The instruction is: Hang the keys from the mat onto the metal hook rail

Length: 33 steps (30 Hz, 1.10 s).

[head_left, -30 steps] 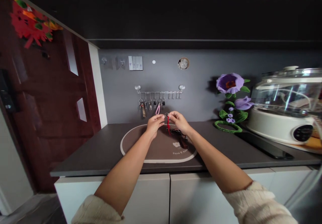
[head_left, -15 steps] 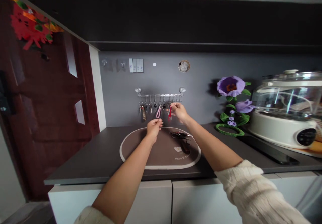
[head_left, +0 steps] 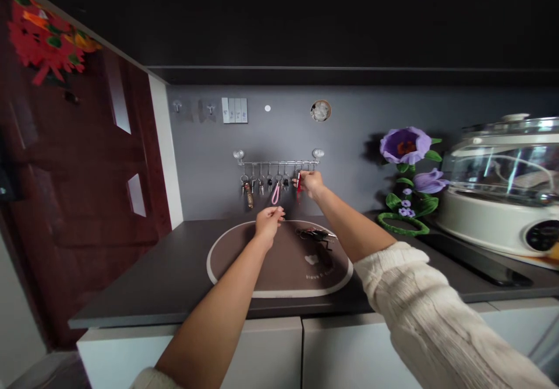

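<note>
My right hand (head_left: 311, 183) is raised to the metal hook rail (head_left: 278, 162) on the grey wall and pinches a key ring with a red tag (head_left: 298, 183) at one of the right-hand hooks. Several other keys hang on the rail to the left, among them one with a pink loop (head_left: 275, 193). My left hand (head_left: 269, 221) hovers above the brown oval mat (head_left: 244, 261) with its fingers curled together and nothing visible in them. A dark bunch of keys (head_left: 315, 235) lies on the mat to the right of that hand.
A purple artificial flower (head_left: 406, 173) stands on the dark counter (head_left: 166, 272) at the right. Beyond it sits a white cooker with a glass lid (head_left: 502, 191). A dark red door (head_left: 65, 173) fills the left. Light switches (head_left: 234, 110) are on the wall above the rail.
My right hand has carried the red-tagged key ring up from over the mat to the rail's hooks. My left hand let go of it and stayed low above the mat.
</note>
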### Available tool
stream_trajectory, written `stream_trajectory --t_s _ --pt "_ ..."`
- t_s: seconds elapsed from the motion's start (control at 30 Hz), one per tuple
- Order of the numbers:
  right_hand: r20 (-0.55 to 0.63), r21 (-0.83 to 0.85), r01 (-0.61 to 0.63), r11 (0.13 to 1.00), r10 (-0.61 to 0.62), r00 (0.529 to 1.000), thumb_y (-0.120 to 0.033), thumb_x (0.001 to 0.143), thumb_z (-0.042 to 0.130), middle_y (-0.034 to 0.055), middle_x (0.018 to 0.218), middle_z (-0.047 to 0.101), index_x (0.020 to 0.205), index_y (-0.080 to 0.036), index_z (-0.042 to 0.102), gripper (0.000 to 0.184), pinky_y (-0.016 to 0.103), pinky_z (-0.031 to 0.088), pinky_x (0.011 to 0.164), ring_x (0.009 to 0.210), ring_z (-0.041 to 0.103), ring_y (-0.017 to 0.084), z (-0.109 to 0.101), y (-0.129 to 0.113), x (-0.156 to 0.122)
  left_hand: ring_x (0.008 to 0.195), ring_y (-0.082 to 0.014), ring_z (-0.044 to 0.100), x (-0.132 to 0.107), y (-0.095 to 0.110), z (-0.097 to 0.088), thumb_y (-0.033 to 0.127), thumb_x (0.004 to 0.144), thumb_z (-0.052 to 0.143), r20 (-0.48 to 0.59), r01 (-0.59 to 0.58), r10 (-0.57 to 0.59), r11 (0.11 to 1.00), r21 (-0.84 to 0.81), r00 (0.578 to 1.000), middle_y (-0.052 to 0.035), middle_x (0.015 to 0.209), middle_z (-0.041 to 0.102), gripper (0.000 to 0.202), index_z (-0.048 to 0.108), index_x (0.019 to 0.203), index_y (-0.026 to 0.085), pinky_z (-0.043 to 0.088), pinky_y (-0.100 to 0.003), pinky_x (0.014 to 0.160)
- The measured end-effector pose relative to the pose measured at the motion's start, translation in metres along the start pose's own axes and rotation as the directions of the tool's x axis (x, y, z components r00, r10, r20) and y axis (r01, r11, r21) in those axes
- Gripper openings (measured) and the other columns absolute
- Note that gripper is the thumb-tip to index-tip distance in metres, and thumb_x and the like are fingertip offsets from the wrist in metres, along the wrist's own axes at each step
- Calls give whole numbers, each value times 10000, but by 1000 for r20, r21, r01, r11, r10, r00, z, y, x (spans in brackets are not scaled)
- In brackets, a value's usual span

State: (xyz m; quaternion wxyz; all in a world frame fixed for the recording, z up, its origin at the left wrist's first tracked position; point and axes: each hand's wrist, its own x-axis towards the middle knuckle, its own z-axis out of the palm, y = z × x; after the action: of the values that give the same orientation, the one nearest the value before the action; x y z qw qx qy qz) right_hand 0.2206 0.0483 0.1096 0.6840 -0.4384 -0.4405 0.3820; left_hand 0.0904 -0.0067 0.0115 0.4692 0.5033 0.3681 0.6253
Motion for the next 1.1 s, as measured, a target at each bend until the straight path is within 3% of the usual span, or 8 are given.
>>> stream_trajectory --t_s 0.63,0.93,1.1 --pt "-22 58 -59 997 61 998 -98 789 409 -32 487 494 650 -145 437 149 190 450 443 398 485 51 1 26 9 539 -59 502 2 -1 -1 241 690 549 6 -8 8 999 32 1000 -74 730 626 161 600 754 102 359 -165 462" --pt "-17 -60 5 998 -6 1000 -99 765 425 -57 410 438 619 -149 462 159 147 359 374 355 411 42 0 34 10 546 -68 511 1 -1 -1 263 690 549 7 -8 7 997 77 1000 -73 742 635 163 614 739 121 360 -171 463" --pt "21 -103 15 995 -13 1000 -73 757 429 -41 441 472 577 -142 460 195 168 401 435 378 426 39 -4 30 4 553 -66 506 1 -3 -2 246 697 539 22 3 -5 996 87 1000 -74 759 633 153 612 746 120 360 -171 465"
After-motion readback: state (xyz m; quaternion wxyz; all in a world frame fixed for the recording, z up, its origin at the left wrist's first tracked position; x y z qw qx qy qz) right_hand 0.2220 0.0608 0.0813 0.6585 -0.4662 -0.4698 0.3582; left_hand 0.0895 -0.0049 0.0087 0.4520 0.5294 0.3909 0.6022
